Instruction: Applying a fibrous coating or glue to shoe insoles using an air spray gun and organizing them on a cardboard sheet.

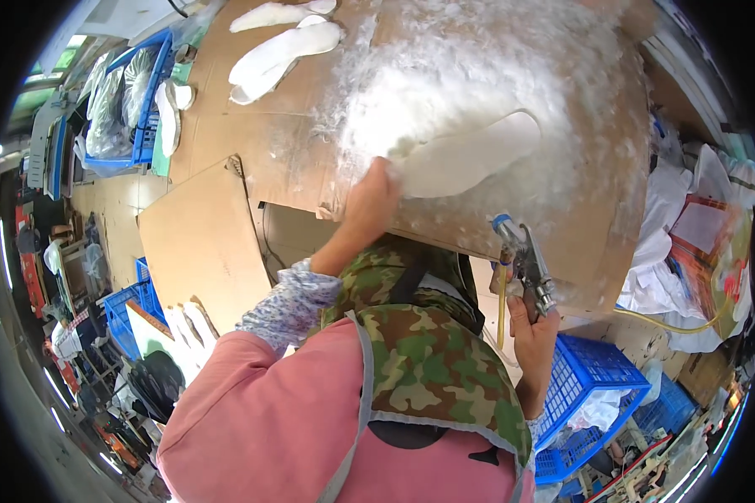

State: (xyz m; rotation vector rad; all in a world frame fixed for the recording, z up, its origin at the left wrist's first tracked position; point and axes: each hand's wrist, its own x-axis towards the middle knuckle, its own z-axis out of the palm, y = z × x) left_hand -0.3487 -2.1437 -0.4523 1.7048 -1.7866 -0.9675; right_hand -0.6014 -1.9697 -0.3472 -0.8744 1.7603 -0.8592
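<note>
A white, shoe-sole-shaped insole (pixel 476 159) is tilted over the cardboard-covered bench (pixel 596 226). My left hand (pixel 372 199) is closed on its near left end, with the fingertips partly hidden. Around and beneath the insole lies a bright white patch of overspray (pixel 411 96). In my right hand (pixel 534 333), at the bench's front edge, is a metal spray gun (pixel 530 268) with a blue tip facing up toward the insole. A yellow hose (pixel 502 310) hangs beside the gun. My fingers wrap its handle; I cannot tell whether the trigger is pressed.
More white insoles (pixel 283 59) lie at the bench's far left. A brown board (pixel 201 243) leans left of my lap. Blue crates stand at far left (pixel 148 126) and lower right (pixel 600 365). Plastic bags and sheeting (pixel 658 201) crowd the right side.
</note>
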